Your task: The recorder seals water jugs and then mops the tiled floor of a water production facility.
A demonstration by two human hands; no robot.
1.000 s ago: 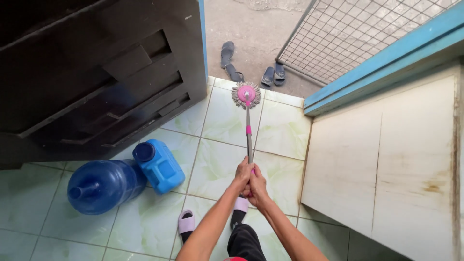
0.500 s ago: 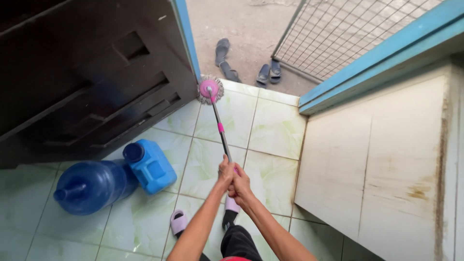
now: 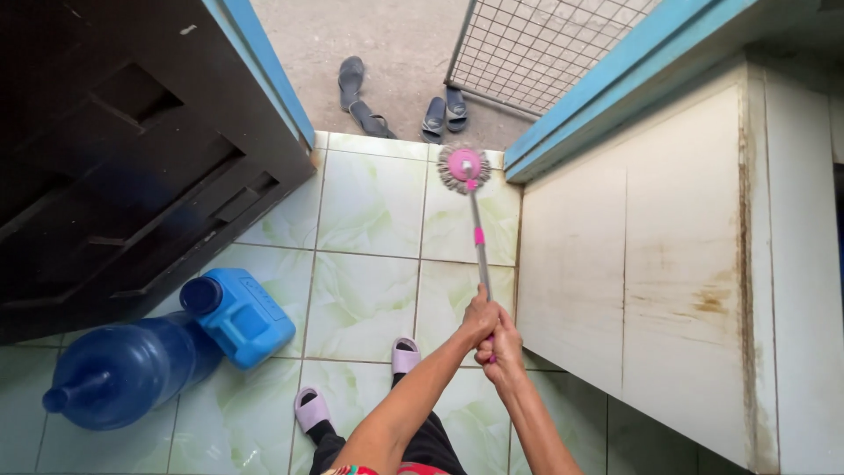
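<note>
We record both hands stacked on the mop handle at lower centre: the left hand above, the right hand just beneath it, each grip wrapped fully closed around the shaft. The stretch of handle inside the hands is hidden, and its lower end cannot be made out. The round pink-and-grey mop head rests on the pale green tiled floor at upper centre, beside the blue door frame. The dark open door fills the upper left, cut off by the frame edge. A blue jerrycan touches a large blue water bottle at lower left. Our slippered feet show only partly. Sandals lie outside on the concrete, past the threshold.
</note>
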